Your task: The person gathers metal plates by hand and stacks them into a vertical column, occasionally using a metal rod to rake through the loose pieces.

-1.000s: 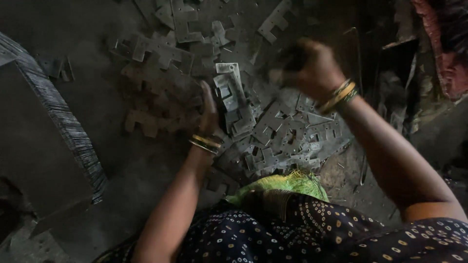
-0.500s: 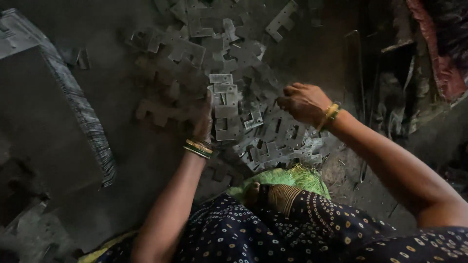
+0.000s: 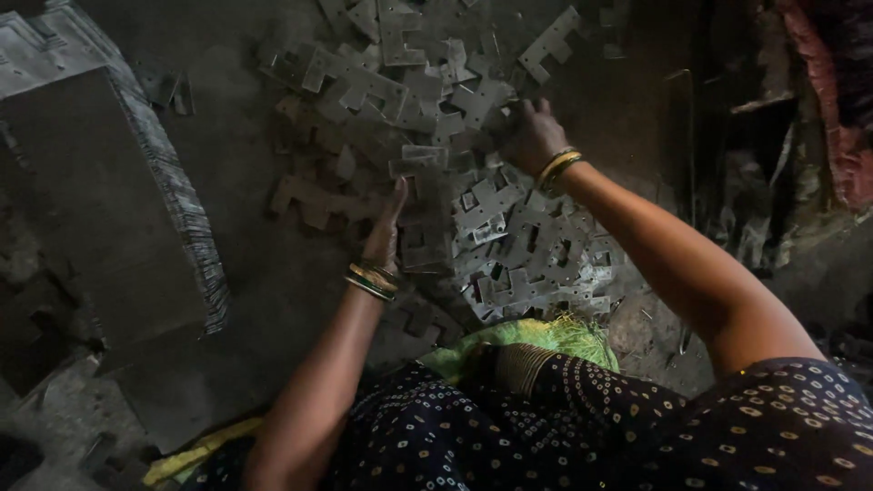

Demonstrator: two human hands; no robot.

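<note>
Flat grey metal plates with notched edges lie scattered in a heap [image 3: 427,82] on a dark floor. In front of me stands a neat stack of the same plates [image 3: 426,214]. My left hand [image 3: 385,232] rests flat against the stack's left side, fingers straight. My right hand [image 3: 530,135] reaches out over the loose plates beyond the stack, fingers curled down onto one of them. Whether it grips a plate is unclear. Both wrists carry gold bangles.
A tall pile of large grey metal sheets [image 3: 100,191] fills the left side. More notched plates [image 3: 536,264] lie to the right of the stack. Dark clutter and reddish cloth [image 3: 832,118] sit at the far right. Green fabric [image 3: 518,336] lies by my lap.
My right hand has dropped from a raised position and moved forward to the loose plates beyond the stack. My left hand has stayed against the stack.
</note>
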